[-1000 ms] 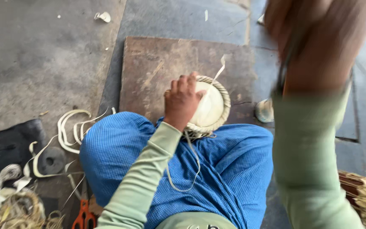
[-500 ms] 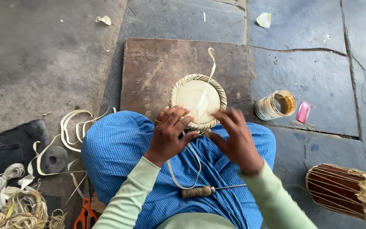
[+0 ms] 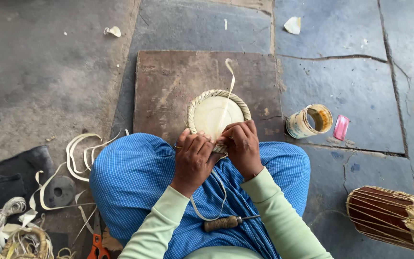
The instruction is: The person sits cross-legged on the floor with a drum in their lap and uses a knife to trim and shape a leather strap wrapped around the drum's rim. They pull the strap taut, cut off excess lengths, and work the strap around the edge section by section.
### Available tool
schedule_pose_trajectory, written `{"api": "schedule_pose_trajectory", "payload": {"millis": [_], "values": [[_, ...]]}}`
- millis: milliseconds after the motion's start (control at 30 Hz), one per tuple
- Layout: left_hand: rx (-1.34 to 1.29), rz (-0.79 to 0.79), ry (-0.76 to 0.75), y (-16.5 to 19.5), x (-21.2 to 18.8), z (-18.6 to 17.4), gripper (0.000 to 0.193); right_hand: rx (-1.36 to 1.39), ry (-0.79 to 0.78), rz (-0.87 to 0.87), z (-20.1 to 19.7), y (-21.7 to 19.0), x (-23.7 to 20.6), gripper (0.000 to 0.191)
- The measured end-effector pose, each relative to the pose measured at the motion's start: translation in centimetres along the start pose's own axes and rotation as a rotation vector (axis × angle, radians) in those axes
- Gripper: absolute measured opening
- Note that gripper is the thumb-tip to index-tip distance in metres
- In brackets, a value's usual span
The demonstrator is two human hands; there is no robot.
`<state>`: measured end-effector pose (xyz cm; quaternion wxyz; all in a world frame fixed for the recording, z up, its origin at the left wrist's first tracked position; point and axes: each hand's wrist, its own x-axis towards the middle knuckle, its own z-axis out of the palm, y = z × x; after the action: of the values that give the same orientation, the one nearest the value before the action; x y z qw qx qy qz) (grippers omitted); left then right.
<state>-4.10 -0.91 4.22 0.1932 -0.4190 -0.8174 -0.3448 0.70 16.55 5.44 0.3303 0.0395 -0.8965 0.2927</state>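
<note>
Both hands close together on the near rim of a round disc [image 3: 215,115] with a smooth pale face and a braided straw edge: the left hand [image 3: 193,159] and right hand [image 3: 242,146] pinch it side by side. The disc lies flat on a worn brown board [image 3: 168,86], at the person's blue checked lap. A thin pale strip [image 3: 229,84] runs from the disc's face away from the person, curling at its tip; right of the board lies a tin [image 3: 308,121] on its side.

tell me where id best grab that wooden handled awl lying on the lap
Probably by the wooden handle, coming from above with the right hand. The awl lies nearly flat across the blue cloth, handle towards the left, thin metal spike pointing right. The handle is the thick, ridged part and keeps fingers off the point. A pale strip loops right beside it.
</note>
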Motion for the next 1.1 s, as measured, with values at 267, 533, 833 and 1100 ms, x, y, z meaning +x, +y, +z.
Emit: {"api": "schedule_pose_trajectory", "payload": {"millis": [267,533,833,1100], "values": [[-0.06,0.004,-0.002,0.7,0.7,-0.9,0.032,0.504,0.211,0.448,-2.5,2.7,1.9,0.008],[-0.063,-0.082,-0.051,-0.3,4.2,-1.8,0.04,0.353,-0.95,0.526,-7.2,-2.9,-8.0,0.02],[-0.32,-0.122,-0.382,-1.0,7.7,-1.0,0.017,0.303,-1.085,0.215,-4.0,-6.5,-12.8,0.033],[-0.306,0.036,-0.253,-2.2,8.2,-0.4,0.012,1.268,-1.194,0.907,-9.5,-4.8,-6.2,0.066]]}}
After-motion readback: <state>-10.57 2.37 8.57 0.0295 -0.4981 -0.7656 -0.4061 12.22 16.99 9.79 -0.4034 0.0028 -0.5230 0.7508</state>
